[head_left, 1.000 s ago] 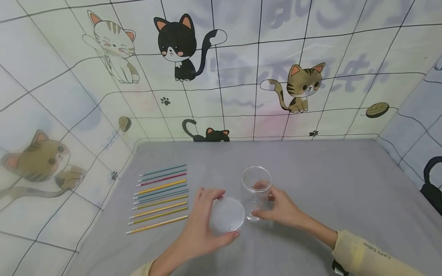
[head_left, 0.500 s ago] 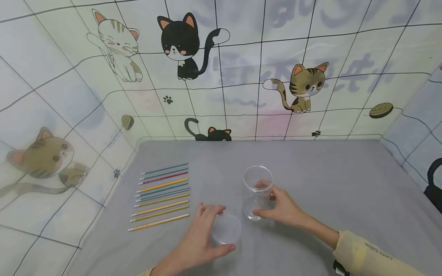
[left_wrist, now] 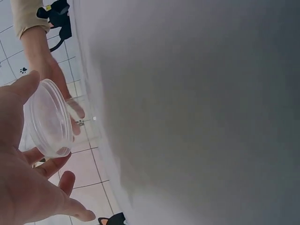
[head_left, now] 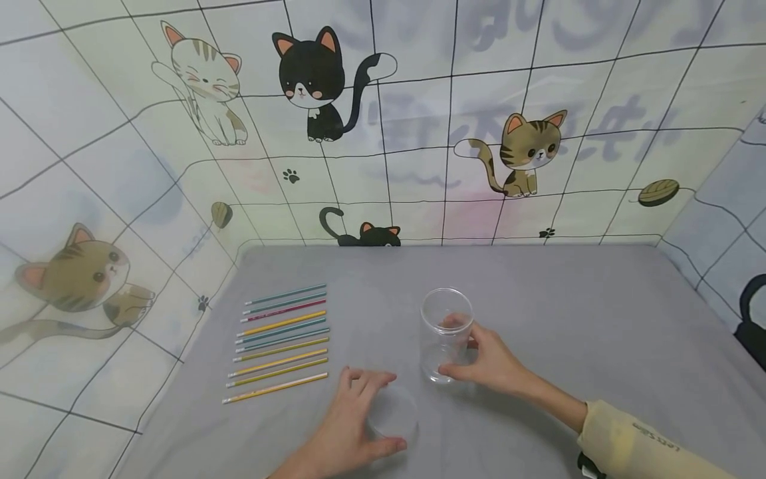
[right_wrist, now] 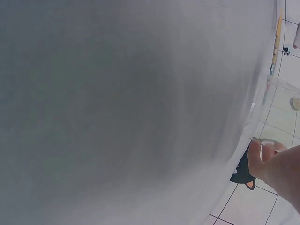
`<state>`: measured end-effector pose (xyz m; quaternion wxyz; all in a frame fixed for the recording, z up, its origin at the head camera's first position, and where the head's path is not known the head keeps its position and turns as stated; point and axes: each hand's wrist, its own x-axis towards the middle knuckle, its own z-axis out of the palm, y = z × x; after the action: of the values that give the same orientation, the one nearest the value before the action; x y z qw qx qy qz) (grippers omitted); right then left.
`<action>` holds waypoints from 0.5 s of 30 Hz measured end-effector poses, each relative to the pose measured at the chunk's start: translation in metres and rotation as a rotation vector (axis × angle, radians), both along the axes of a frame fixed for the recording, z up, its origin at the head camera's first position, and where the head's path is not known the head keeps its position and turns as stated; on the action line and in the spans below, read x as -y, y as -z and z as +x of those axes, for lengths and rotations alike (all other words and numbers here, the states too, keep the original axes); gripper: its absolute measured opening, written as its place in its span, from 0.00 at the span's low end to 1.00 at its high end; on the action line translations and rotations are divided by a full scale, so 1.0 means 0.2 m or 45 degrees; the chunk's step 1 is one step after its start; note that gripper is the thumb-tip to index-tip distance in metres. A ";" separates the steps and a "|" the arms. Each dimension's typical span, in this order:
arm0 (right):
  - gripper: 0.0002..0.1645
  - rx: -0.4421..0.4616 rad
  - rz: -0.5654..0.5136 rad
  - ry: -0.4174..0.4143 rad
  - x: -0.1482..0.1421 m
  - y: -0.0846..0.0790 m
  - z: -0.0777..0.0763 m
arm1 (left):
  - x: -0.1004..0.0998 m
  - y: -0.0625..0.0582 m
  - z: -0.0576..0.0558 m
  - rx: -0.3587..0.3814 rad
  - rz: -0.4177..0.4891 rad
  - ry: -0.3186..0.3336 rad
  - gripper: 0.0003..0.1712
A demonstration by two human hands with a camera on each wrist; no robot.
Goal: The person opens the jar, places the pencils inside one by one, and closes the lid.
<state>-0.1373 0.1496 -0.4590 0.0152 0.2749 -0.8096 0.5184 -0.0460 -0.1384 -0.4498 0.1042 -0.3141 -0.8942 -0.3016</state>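
Note:
My left hand (head_left: 353, 426) holds a round, clear plastic lid (head_left: 393, 412) by its edge, thumb on one side and fingers on the other. In the left wrist view the ridged rim of the lid (left_wrist: 49, 119) shows between thumb and fingers. To the right of it, a clear cylindrical jar (head_left: 437, 342) stands upright on the grey cloth with its top uncovered. Around the jar's right side curl the fingers and thumb of my right hand (head_left: 491, 359). Only part of the right hand (right_wrist: 281, 171) shows at the edge of the right wrist view.
Several pencils (head_left: 275, 388) in teal, red and yellow lie in a row on the left of the grey cloth (head_left: 568, 319). Cat-patterned sheeting (head_left: 413, 120) surrounds the table at the back and sides. A black strap-like object (head_left: 751, 326) sits at the far right.
The left hand has drawn the lid down and away from the jar, toward the near side of the table. The right hand and jar have stayed in place.

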 end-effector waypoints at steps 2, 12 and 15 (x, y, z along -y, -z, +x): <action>0.41 0.002 -0.002 -0.002 0.00 0.00 0.00 | 0.00 0.02 0.01 0.035 -0.025 -0.022 0.50; 0.41 0.000 -0.005 0.005 0.00 -0.01 0.00 | -0.01 0.04 0.04 0.068 -0.165 -0.038 0.56; 0.41 0.013 0.000 0.006 0.00 -0.01 0.00 | -0.01 0.05 0.04 0.037 -0.205 -0.039 0.57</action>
<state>-0.1364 0.1493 -0.4574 0.0123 0.2705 -0.8102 0.5198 -0.0377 -0.1356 -0.4590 0.0704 -0.3033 -0.9216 -0.2317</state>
